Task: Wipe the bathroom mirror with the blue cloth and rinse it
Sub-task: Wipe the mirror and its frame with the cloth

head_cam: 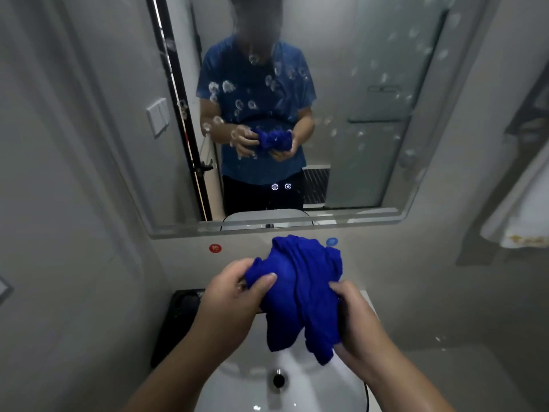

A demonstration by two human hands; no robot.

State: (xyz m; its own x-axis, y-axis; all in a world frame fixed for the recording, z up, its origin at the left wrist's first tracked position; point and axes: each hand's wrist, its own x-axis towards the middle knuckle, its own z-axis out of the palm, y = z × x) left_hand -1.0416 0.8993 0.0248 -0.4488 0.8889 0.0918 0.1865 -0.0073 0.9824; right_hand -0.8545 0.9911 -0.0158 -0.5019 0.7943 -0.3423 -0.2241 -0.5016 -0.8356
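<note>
Holding: both hands keep the cloth [300,292] bunched up in the air, above the sink [279,388] and below the mirror [371,114].
Cloth, feel: it looks soft and limp, with deep folds, and two ends hang down loose between the hands. I judge it light and easy to squeeze; whether it is wet I cannot tell.
Cloth, where to hold: a soft thing like this has no handle, so it is best gathered into a thick pad in one palm, with the loose ends tucked in, so that nothing drags over the glass.
Left hand [234,295]: closed on the left edge of the cloth, the thumb pressing on top of the fabric and the fingers hidden under it.
Right hand [353,319]: closed around the lower right part of the bundle, the fingers wrapped into the folds.
Mirror: many white spots and foam marks cover the glass, most of them in the middle and on the right side. I judge that the wiping is not yet done.
Sink: white bowl with the drain [278,379] open, directly under the hanging ends, ready for the rinsing.
</note>
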